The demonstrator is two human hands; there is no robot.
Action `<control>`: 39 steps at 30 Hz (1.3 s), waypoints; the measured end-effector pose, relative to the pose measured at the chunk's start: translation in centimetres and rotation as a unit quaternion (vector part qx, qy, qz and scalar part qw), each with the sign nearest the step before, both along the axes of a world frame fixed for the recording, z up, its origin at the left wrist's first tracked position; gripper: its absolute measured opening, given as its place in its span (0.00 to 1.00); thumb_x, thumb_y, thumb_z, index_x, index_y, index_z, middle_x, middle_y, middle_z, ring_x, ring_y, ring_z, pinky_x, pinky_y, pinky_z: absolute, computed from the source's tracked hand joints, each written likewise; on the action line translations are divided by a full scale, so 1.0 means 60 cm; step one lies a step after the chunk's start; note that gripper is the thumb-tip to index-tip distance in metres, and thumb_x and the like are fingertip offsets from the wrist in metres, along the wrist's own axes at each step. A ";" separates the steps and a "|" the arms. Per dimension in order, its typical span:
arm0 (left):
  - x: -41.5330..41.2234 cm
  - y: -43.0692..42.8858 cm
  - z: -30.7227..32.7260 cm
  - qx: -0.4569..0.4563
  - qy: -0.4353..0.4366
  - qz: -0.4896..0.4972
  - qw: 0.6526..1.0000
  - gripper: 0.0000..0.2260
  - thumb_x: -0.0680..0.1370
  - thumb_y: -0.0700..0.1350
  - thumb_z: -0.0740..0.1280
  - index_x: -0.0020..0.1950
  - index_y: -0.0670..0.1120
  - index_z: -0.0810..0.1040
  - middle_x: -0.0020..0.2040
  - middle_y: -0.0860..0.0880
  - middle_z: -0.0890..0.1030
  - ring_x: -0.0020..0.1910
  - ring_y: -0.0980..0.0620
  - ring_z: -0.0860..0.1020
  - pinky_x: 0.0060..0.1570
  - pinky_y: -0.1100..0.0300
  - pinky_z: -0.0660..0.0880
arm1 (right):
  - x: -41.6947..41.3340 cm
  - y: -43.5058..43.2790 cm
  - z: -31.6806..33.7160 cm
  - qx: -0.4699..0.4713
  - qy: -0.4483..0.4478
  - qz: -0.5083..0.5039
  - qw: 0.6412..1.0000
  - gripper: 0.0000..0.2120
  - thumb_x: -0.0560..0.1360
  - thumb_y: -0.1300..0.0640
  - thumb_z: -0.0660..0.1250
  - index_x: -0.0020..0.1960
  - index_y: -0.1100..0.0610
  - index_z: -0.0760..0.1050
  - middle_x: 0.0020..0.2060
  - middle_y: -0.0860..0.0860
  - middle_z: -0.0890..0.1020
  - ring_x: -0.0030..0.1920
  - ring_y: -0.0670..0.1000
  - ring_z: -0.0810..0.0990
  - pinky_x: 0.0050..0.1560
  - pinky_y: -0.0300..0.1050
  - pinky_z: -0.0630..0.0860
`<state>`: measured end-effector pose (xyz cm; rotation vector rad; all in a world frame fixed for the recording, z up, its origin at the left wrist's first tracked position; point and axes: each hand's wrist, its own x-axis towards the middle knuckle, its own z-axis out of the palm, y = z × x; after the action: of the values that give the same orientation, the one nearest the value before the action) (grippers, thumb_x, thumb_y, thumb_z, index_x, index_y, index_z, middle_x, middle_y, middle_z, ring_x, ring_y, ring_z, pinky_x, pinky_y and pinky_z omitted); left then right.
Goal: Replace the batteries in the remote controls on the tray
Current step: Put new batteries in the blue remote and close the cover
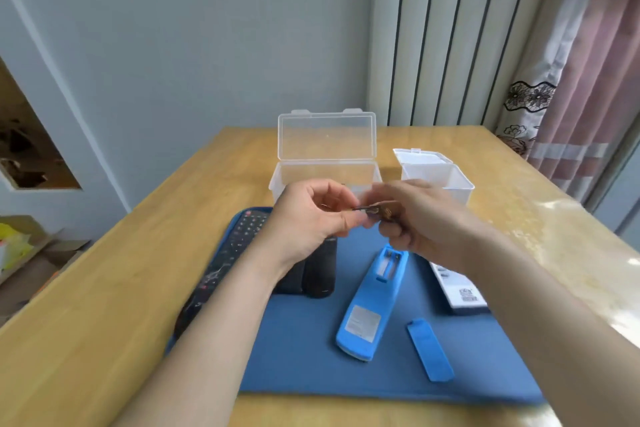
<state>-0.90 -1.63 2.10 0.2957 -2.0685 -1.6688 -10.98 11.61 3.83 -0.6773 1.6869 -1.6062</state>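
A blue remote (370,302) lies face down on the blue tray (304,367), its battery bay open at the far end. Its loose blue cover (429,349) rests to the right of it. Above the tray my left hand (311,222) and my right hand (412,218) meet, both pinching small dark batteries (375,212); how many is too blurred to tell. A black remote with keys (225,260) lies at the tray's left, a plain black remote (320,270) under my left wrist, and a white remote (457,288) at the right.
A clear plastic box (325,166) with its lid up stands behind the tray. A smaller white open box (436,177) is to its right. The wooden table (104,305) extends left; a curtain (588,80) hangs at far right.
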 end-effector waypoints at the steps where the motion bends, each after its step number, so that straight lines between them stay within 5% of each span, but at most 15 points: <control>1: 0.007 0.019 -0.001 -0.003 0.001 0.004 1.000 0.07 0.69 0.32 0.75 0.43 0.39 0.80 0.39 0.43 0.82 0.37 0.52 0.78 0.39 0.62 0.77 | 0.007 0.022 -0.005 0.018 0.049 0.038 0.998 0.13 0.81 0.55 0.62 0.42 0.58 0.80 0.31 0.53 0.77 0.26 0.46 0.62 0.25 0.36 0.57; 4: 0.007 0.035 -0.003 -0.010 0.006 0.027 1.000 0.15 0.69 0.32 0.75 0.49 0.48 0.80 0.42 0.48 0.82 0.39 0.52 0.79 0.46 0.59 0.79 | 0.007 0.045 -0.014 0.025 0.130 0.055 0.990 0.11 0.79 0.55 0.66 0.42 0.58 0.82 0.31 0.51 0.79 0.23 0.43 0.61 0.23 0.33 0.57; 6: 0.011 0.050 -0.013 -0.180 -0.045 0.081 0.979 0.19 0.70 0.41 0.75 0.56 0.56 0.75 0.46 0.53 0.80 0.40 0.52 0.79 0.49 0.54 0.78 | 0.005 0.055 -0.029 0.033 0.182 -0.002 0.983 0.07 0.78 0.58 0.67 0.46 0.59 0.83 0.33 0.52 0.82 0.24 0.43 0.64 0.24 0.32 0.61; 9: 0.025 0.089 -0.026 -0.528 -0.221 0.083 0.816 0.25 0.72 0.64 0.67 0.64 0.55 0.67 0.54 0.53 0.78 0.55 0.49 0.75 0.49 0.53 0.73 | -0.005 0.066 -0.051 0.078 0.269 -0.103 0.954 0.06 0.79 0.59 0.67 0.47 0.56 0.83 0.33 0.47 0.83 0.26 0.45 0.68 0.27 0.36 0.67; 11: 0.024 0.106 -0.035 -0.570 -0.283 0.057 0.769 0.29 0.71 0.69 0.63 0.64 0.52 0.65 0.54 0.50 0.79 0.56 0.45 0.75 0.44 0.53 0.70 | -0.010 0.073 -0.053 0.060 0.247 -0.135 0.958 0.07 0.79 0.60 0.65 0.46 0.56 0.81 0.35 0.47 0.84 0.29 0.50 0.68 0.29 0.41 0.68; 17: 0.023 0.111 -0.037 -0.501 -0.279 0.060 0.817 0.28 0.68 0.58 0.68 0.65 0.52 0.67 0.51 0.49 0.79 0.52 0.44 0.76 0.49 0.53 0.74 | -0.008 0.073 -0.060 -0.006 0.156 -0.128 0.979 0.04 0.78 0.59 0.68 0.44 0.56 0.78 0.45 0.50 0.86 0.28 0.44 0.67 0.27 0.35 0.64; 21: 0.028 0.091 -0.034 -0.570 -0.144 0.081 0.805 0.21 0.69 0.51 0.68 0.61 0.50 0.74 0.51 0.51 0.75 0.53 0.48 0.73 0.53 0.53 0.73 | -0.016 0.090 -0.050 -0.040 0.079 -0.033 0.996 0.01 0.76 0.57 0.69 0.46 0.52 0.78 0.43 0.49 0.81 0.36 0.43 0.72 0.30 0.36 0.62; 27: 0.032 0.059 -0.036 -0.635 -0.006 0.069 0.770 0.22 0.63 0.38 0.73 0.56 0.49 0.79 0.50 0.54 0.79 0.52 0.48 0.77 0.58 0.50 0.70 | -0.022 0.112 -0.042 0.078 0.166 0.082 0.980 0.10 0.68 0.46 0.74 0.46 0.49 0.79 0.38 0.49 0.80 0.33 0.47 0.64 0.34 0.42 0.58; 31: 0.030 0.053 -0.040 -0.619 0.006 0.058 0.783 0.24 0.64 0.38 0.75 0.58 0.52 0.77 0.53 0.56 0.80 0.56 0.51 0.77 0.62 0.56 0.60 | -0.016 0.102 -0.044 0.067 0.223 0.045 0.971 0.06 0.71 0.51 0.75 0.43 0.49 0.78 0.36 0.56 0.84 0.35 0.52 0.67 0.37 0.46 0.62; 36: 0.020 0.047 -0.052 -0.581 -0.002 0.030 0.813 0.23 0.65 0.40 0.78 0.59 0.48 0.80 0.53 0.53 0.81 0.53 0.48 0.77 0.55 0.52 0.74 | -0.004 0.081 -0.058 0.083 0.305 -0.037 0.948 0.08 0.73 0.54 0.74 0.41 0.53 0.76 0.37 0.58 0.85 0.27 0.49 0.68 0.26 0.38 0.63; 39: 0.015 0.047 -0.059 -0.549 0.016 0.059 0.833 0.22 0.67 0.43 0.77 0.61 0.50 0.80 0.55 0.53 0.79 0.53 0.52 0.73 0.54 0.56 0.74 | -0.001 0.075 -0.064 0.075 0.288 -0.078 0.951 0.08 0.73 0.53 0.74 0.43 0.55 0.76 0.34 0.57 0.85 0.26 0.50 0.67 0.23 0.36 0.62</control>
<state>-0.01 1.19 -1.46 -0.0070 -2.5223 -0.2143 -11.03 16.11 -0.02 -1.0248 2.3060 -1.4437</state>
